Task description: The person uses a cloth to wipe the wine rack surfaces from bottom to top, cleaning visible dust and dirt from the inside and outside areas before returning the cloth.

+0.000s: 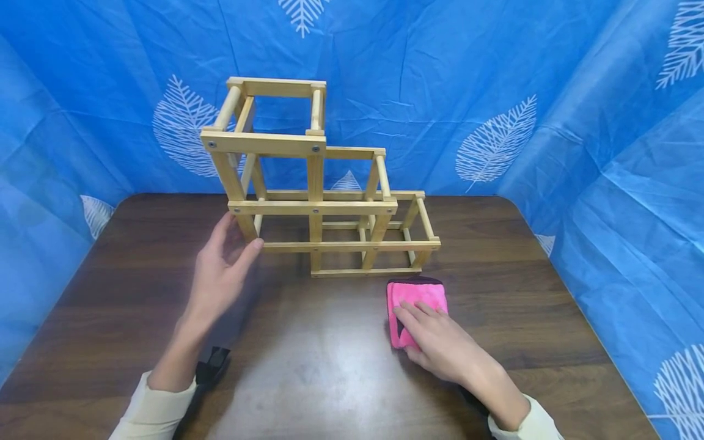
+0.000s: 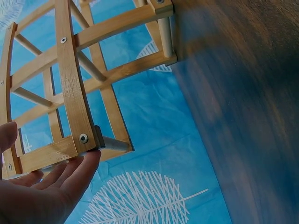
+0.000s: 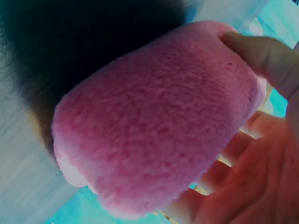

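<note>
A stepped, light wooden rack (image 1: 316, 205) with open cells stands toward the back of the table. My left hand (image 1: 220, 269) grips its lower left corner, thumb in front and fingers farther back. In the left wrist view, the fingers (image 2: 77, 175) touch the end of a wooden bar beside a bolt head. To the right and in front of the rack is a folded pink cloth (image 1: 420, 296) with a dark edge. My right hand (image 1: 445, 345) holds it from above. The right wrist view shows the fuzzy cloth (image 3: 149, 121) between thumb and fingers.
The brown wood-grain table (image 1: 308, 366) reaches back to a blue curtain (image 1: 418, 79) with white leaf prints, which also hangs at both sides. Black straps (image 1: 211, 366) circle the wrists beside pale sleeves.
</note>
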Demonstrator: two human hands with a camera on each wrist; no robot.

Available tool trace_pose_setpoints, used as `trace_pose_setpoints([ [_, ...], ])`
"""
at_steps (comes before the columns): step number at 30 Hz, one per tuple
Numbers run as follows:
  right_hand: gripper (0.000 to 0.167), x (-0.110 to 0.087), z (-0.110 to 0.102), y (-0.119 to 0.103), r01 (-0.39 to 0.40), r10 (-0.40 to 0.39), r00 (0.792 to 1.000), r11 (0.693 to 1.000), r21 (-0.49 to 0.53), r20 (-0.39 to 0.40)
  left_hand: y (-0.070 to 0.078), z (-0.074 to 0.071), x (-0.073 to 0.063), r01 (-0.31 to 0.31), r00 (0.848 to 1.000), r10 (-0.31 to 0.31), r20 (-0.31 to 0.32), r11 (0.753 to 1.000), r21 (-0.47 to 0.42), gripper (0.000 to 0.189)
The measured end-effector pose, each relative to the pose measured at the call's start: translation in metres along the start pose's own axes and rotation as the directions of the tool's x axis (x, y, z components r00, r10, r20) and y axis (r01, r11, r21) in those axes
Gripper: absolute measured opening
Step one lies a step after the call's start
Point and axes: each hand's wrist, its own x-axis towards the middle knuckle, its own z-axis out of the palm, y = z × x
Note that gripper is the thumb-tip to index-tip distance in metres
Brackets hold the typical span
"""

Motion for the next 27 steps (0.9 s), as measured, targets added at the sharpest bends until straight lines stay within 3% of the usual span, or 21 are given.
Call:
trace_pose_setpoints([
  [4, 0.034, 0.001, -0.001, -0.002, 0.015, -0.017, 0.996, 1.0, -0.025, -0.087, 0.001, 0.0, 0.0, 0.002, 1.0, -0.002, 0.004, 1.0, -0.001, 0.064],
  [10, 0.031, 0.001, -0.005, -0.007, -0.072, 0.071, 0.989, 0.997, -0.003, -0.131, 0.0, 0.0, 0.0, 0.007, 1.0, -0.007, 0.006, 1.0, 0.002, 0.063],
  [15, 0.034, 0.001, -0.009, -0.006, -0.049, 0.058, 0.963, 0.998, 0.041, -0.264, 0.001, -0.001, -0.001, 0.011, 1.0, -0.011, 0.008, 1.0, 0.001, 0.063],
  [20, 0.04, 0.003, -0.019, -0.003, -0.053, 0.08, 0.906, 0.996, 0.077, -0.416, 0.001, -0.001, -0.001, 0.01, 1.0, -0.01, 0.01, 1.0, -0.002, 0.063],
  [27, 0.045, 0.001, -0.045, 0.004, -0.19, 0.252, 0.782, 0.968, 0.166, -0.57, -0.001, -0.002, -0.001, 0.006, 1.0, -0.006, 0.021, 1.0, 0.002, 0.063],
])
